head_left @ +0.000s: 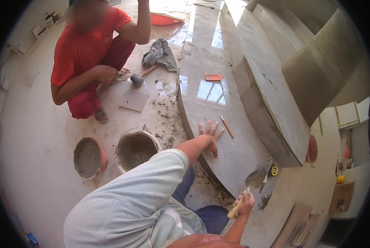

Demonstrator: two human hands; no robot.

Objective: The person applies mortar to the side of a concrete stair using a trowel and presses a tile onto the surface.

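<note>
The trowel (257, 175) is in the right hand (244, 202), fingers wrapped around its handle. Its long axis slants from the handle, near the person, forward and right to the blade over the slab's near end; whether blade and slab touch, I cannot tell. The left hand (211, 138) is well apart from the trowel, forward and left of it, with fingers spread on the slab (243, 157). 1 pencil (226, 126) lies just right of those fingers. The tape measure (274, 170) sits just right of the blade, a dark mark on its yellow face. The carton (343, 196) at far right carries dark printing, and the co-worker's red shirt (85, 53) a small chest mark, too small to read.
</note>
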